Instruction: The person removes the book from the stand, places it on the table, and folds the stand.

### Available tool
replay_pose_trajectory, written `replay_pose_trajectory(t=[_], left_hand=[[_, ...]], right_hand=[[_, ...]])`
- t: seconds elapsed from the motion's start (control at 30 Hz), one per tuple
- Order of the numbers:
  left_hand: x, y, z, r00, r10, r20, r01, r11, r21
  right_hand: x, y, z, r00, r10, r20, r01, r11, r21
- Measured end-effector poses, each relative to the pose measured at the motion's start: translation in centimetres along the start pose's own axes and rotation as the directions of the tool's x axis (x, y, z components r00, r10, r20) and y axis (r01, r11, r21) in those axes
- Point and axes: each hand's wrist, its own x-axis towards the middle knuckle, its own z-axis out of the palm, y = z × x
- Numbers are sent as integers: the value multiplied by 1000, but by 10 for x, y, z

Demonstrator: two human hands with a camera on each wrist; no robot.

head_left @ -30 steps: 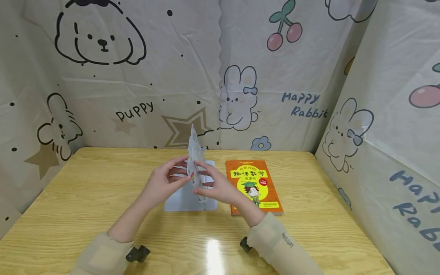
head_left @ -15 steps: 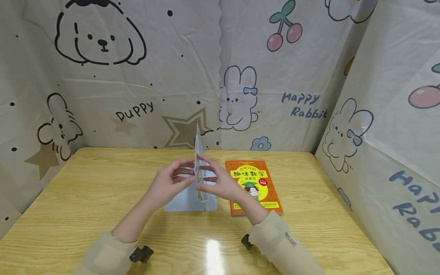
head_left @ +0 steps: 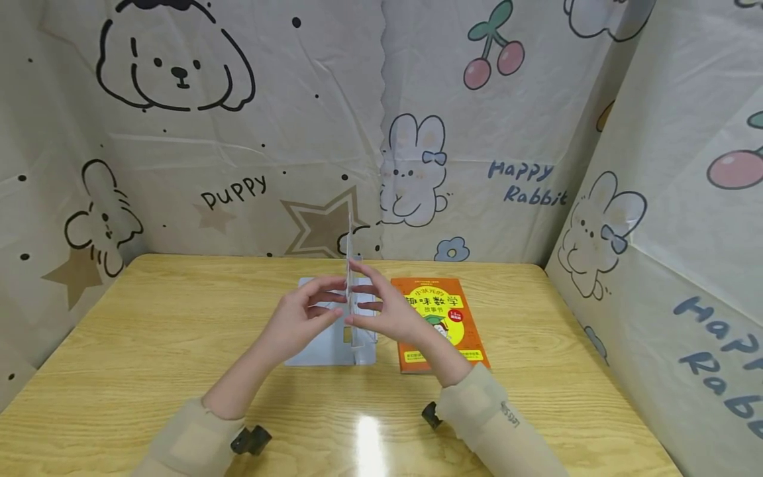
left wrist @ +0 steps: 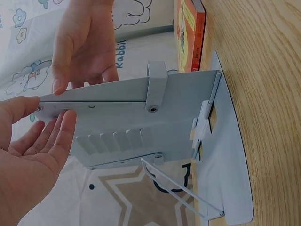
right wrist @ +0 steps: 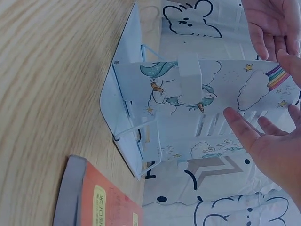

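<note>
A white metal book stand (left wrist: 178, 117) has its panel upright, edge-on to the head view, above a flat base plate (head_left: 322, 348). Unicorns, a cloud and a rainbow decorate its front, visible in the right wrist view. My left hand (head_left: 304, 315) is at the panel's plain back, its thumb tip by the upper near corner and its fingers loosely bent against that side. From the right, my right hand (head_left: 390, 311) meets the printed face (right wrist: 225, 84) with spread fingers. White clips (left wrist: 156, 87) stick out from the panel, and a wire support (left wrist: 183, 188) rises from the base.
An orange book (head_left: 411, 358) with a cartoon child on its cover lies right of the stand, partly behind my right forearm. The wooden table (head_left: 149, 331) meets a printed cloth backdrop (head_left: 268, 146) at the back and sides.
The panel has swung from leaning left to upright, turning edge-on to the head view. Both hands have shifted slightly right with it, staying on either side. The base and orange book stay put.
</note>
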Motion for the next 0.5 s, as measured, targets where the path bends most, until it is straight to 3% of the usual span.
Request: replay_pose_trajectory(t=[0.5], left_hand=[[0, -3, 0, 1000, 12, 27, -11, 1000, -15]], right_hand=[[-2, -3, -3, 1000, -4, -10, 4, 999, -38]])
